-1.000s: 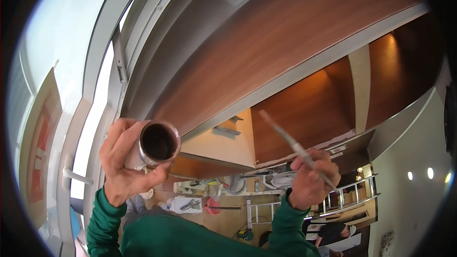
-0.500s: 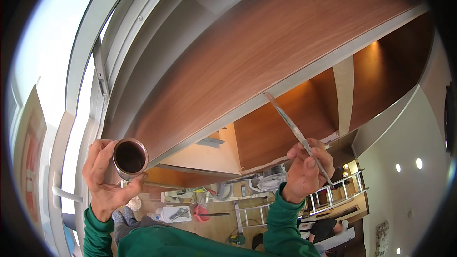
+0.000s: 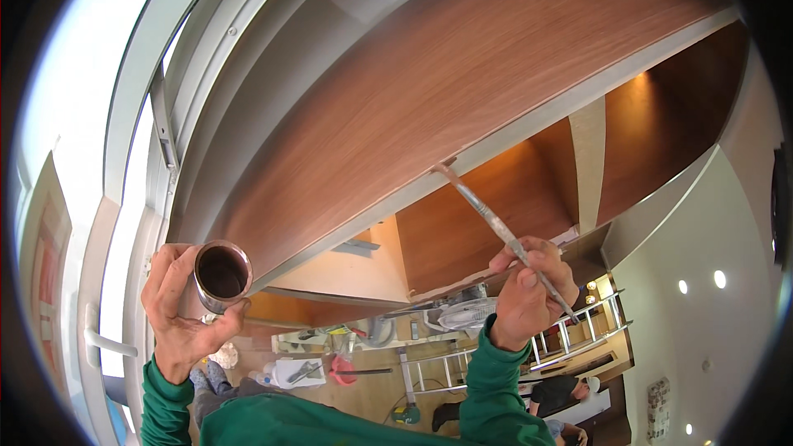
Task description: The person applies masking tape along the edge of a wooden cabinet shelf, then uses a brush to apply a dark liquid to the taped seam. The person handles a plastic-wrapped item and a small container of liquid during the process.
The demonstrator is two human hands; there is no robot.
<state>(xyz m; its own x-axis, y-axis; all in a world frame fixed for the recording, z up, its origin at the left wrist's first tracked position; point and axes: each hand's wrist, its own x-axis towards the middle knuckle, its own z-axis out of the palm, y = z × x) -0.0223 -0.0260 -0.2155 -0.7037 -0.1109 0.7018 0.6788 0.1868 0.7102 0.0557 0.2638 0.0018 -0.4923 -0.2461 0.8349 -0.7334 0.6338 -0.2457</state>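
Note:
My left hand (image 3: 183,314) is wrapped round a small metal can (image 3: 234,299), tilted so that the dark brown liquid (image 3: 220,271) inside shows. In my right hand (image 3: 533,297), a long thin paintbrush (image 3: 496,221) is pinched between thumb and fingers. Its brown bristles (image 3: 443,168) press and bend at the border where the reddish-brown wood panel (image 3: 429,74) meets a pale grey strip (image 3: 545,125). Green sleeves cover both forearms.
A window frame with a white handle (image 3: 111,339) stands at the left. Below lie a ladder (image 3: 438,373), a fan (image 3: 467,314), a red dustpan-like thing (image 3: 344,370) and a white sheet with tools (image 3: 299,372). Another person (image 3: 562,392) in a cap is at the lower right.
The brush tip has moved left along the panel's border, and its bristles now bend against it. The can stays in my left hand. The view has shifted slightly.

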